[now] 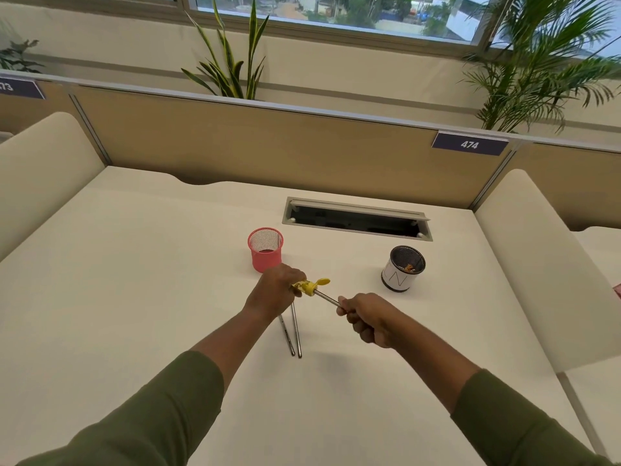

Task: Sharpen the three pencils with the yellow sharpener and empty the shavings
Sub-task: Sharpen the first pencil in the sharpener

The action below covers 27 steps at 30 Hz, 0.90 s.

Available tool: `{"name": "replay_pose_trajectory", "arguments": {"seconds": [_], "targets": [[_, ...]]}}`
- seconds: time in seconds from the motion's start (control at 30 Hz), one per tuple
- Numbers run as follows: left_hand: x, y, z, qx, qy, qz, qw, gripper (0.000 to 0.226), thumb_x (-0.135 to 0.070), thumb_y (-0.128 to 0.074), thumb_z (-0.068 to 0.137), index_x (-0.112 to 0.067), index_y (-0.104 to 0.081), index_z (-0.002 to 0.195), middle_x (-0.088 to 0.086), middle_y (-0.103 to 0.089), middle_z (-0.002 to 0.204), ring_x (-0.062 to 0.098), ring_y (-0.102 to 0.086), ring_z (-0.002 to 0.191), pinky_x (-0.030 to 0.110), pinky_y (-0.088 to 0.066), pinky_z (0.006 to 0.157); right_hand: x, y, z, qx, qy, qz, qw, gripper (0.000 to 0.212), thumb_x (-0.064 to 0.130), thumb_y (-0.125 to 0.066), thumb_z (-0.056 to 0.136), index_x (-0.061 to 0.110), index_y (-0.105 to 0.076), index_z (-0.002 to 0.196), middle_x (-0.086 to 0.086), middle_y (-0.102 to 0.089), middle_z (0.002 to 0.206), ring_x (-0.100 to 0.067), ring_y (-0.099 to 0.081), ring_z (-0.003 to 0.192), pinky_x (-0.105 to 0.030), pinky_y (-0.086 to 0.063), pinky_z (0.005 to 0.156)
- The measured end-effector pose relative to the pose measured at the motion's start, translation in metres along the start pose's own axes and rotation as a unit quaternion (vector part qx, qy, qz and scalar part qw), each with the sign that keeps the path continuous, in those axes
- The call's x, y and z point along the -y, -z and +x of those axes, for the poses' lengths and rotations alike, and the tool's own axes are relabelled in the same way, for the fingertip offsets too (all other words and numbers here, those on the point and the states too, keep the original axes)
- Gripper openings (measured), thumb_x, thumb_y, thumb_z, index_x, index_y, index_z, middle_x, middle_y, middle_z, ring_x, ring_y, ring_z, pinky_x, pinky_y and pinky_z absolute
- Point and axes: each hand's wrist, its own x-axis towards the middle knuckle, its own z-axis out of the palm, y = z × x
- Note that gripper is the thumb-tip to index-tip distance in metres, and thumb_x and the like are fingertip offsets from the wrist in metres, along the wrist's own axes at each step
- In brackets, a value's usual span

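My left hand (274, 290) grips the yellow sharpener (311, 286) above the white desk, with its small yellow lid flipped open to the right. A grey pencil (327, 297) is pushed into the sharpener and runs down to my right hand (368, 319), which is closed around its other end. Two more dark pencils (292, 334) lie side by side on the desk just below my left hand, their upper ends hidden by it.
A pink mesh cup (265, 250) stands behind my left hand. A black mesh cup with a white paper wrap (401, 269) stands to the right and holds some shavings. An open cable slot (356, 220) lies at the back of the desk (134, 280).
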Motion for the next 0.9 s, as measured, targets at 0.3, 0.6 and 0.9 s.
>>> {"name": "replay_pose_trajectory", "arguments": {"seconds": [0.3, 0.6, 0.9], "targets": [[0.010, 0.004, 0.002, 0.050, 0.105, -0.075, 0.990, 0.036, 0.018, -0.056, 0.075, -0.005, -0.074, 0.095, 0.007, -0.065, 0.086, 0.021, -0.067, 0.072, 0.038, -0.060, 0.071, -0.030, 0.006, 0.008, -0.277, 0.489, -0.607, 0.562, 0.012, 0.025, -0.058, 0.093, 0.015, -0.066, 0.094, 0.000, -0.058, 0.074, -0.022, -0.054, 0.062, -0.031, -0.034, 0.045], [0.003, 0.002, 0.003, 0.029, 0.083, -0.062, 0.994, 0.034, 0.018, -0.054, 0.075, -0.005, -0.074, 0.090, 0.014, -0.068, 0.083, 0.024, -0.065, 0.071, 0.039, -0.060, 0.068, -0.026, 0.000, 0.014, -0.301, 0.451, -0.549, 0.636, 0.022, 0.029, -0.060, 0.093, 0.015, -0.068, 0.078, 0.001, -0.060, 0.063, -0.024, -0.051, 0.046, -0.025, -0.028, 0.043], [0.004, 0.009, 0.004, 0.027, -0.012, 0.036, 0.999, 0.022, 0.013, -0.065, 0.070, -0.003, -0.072, 0.083, 0.010, -0.072, 0.079, 0.027, -0.062, 0.076, 0.036, -0.055, 0.065, -0.007, 0.000, 0.008, 0.026, 0.036, 0.005, 0.999, 0.035, 0.035, -0.051, 0.098, 0.008, -0.066, 0.083, 0.006, -0.038, 0.053, -0.009, -0.022, 0.041, -0.020, -0.018, 0.037]]}}
